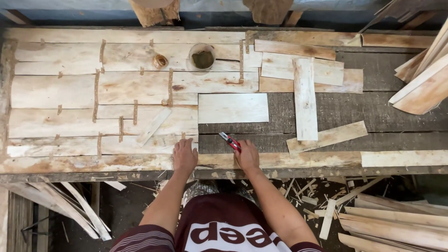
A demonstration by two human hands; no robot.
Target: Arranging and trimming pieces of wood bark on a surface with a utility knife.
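Note:
My left hand (185, 156) lies flat, fingers spread, on the near edge of a patchwork of thin pale wood veneer sheets (93, 93) joined with brown tape strips. My right hand (246, 156) grips a red utility knife (230, 141), its tip pointing up-left toward the dark gap beside the veneer. A loose rectangular veneer piece (233, 108) lies just above the knife. A long veneer strip (298, 160) runs along the bench's near edge under my right hand.
A roll of brown tape (160, 61) and a clear cup of dark glue (202, 57) sit on the veneer at the back. Loose veneer strips (305, 95) lie on the dark workbench (382, 112) to the right. Veneer offcuts (392, 224) litter the floor.

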